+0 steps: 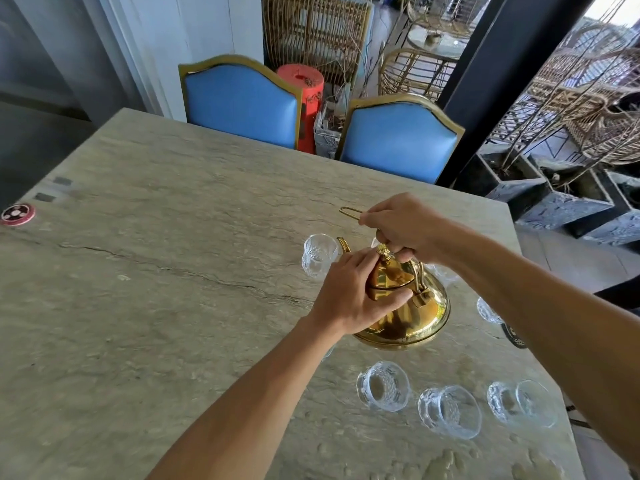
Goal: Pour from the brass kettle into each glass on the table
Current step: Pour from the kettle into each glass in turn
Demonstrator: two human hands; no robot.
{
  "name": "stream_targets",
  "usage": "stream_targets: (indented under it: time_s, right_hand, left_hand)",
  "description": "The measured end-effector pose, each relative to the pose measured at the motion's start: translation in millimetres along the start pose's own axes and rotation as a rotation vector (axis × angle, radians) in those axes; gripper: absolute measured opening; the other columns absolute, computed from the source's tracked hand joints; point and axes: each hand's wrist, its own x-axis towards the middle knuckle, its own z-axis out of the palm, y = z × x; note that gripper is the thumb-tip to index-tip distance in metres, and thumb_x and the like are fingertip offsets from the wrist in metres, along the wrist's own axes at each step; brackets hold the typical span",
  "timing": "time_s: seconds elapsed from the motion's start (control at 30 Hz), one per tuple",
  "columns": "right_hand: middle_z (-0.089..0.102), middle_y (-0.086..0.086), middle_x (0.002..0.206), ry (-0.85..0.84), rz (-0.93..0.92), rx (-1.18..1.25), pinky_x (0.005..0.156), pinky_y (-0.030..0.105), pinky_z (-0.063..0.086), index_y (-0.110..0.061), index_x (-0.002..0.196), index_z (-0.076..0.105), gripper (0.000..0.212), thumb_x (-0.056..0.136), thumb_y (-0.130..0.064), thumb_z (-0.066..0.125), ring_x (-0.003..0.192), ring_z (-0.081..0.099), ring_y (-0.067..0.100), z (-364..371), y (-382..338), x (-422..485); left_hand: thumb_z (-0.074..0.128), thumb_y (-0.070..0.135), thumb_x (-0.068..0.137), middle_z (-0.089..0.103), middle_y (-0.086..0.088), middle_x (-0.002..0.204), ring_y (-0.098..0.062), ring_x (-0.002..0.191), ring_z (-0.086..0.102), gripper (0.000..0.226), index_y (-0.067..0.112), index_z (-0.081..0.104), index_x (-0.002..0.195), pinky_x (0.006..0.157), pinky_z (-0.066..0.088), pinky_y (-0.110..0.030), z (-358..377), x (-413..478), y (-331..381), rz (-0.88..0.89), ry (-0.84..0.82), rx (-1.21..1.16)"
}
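Note:
The brass kettle [412, 313] is tipped forward above the stone table [145, 271], its spout [343, 244] at the rim of a clear patterned glass [318, 259]. My right hand [405, 226] is closed around the kettle's handle. My left hand [353, 292] presses on the lid and its knob. Three more glasses stand in a row near me: one [383, 386], a second [449, 411], a third [523, 402]. Another glass [487, 310] peeks out by my right forearm. Further glasses behind my right hand are mostly hidden.
Two blue padded chairs [242, 102] [398, 142] stand at the table's far edge. A round red-and-white disc [18, 213] lies at the left edge. A dark coaster [514, 336] sits partly under my right arm. Rattan furniture and planters fill the background right.

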Motion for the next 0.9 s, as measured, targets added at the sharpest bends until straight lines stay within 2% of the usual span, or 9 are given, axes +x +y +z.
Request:
stream_targets:
  time_s: [0.37,0.5,0.63,0.9]
  right_hand:
    - [0.05,0.005,0.055,-0.023,0.025,-0.054,0.036,0.02,0.027,-0.004,0.108,0.068,0.019,0.099,-0.019,0.06,0.039,0.03,0.013,9.3,-5.8,11.4]
    - [0.046,0.004,0.053,-0.031,0.047,-0.064,0.036,0.02,0.025,-0.004,0.106,0.068,0.017,0.099,-0.016,0.058,0.041,0.028,0.013,12.2,-9.1,14.0]
    - [0.046,0.003,0.053,-0.038,0.059,-0.074,0.037,0.021,0.025,-0.003,0.106,0.067,0.017,0.099,-0.016,0.059,0.04,0.029,0.012,13.1,-10.2,16.2]
    - [0.042,0.001,0.047,-0.056,0.067,-0.076,0.036,0.019,0.024,0.002,0.112,0.064,0.022,0.099,-0.014,0.057,0.038,0.027,0.012,11.9,-10.5,17.3]
  left_hand:
    - [0.047,0.077,0.083,0.065,-0.002,0.133,-0.024,0.125,0.056,0.078,0.019,0.058,0.134,0.108,0.045,-0.047,-4.6,-3.9,1.7,-0.051,-0.016,-0.049]
    - [0.049,0.074,0.087,0.064,0.0,0.136,-0.024,0.127,0.057,0.066,0.034,0.049,0.14,0.11,0.043,-0.048,-3.9,-3.7,-1.2,-0.033,-0.011,-0.07]
    - [0.045,0.077,0.085,0.065,-0.001,0.131,-0.022,0.125,0.056,0.077,0.021,0.056,0.137,0.11,0.043,-0.046,-3.6,-2.6,-2.5,-0.07,-0.041,-0.064]
    - [0.049,0.073,0.086,0.067,-0.004,0.119,-0.022,0.117,0.058,0.074,0.016,0.058,0.133,0.105,0.047,-0.047,-3.9,-3.5,1.1,-0.068,-0.026,-0.101]
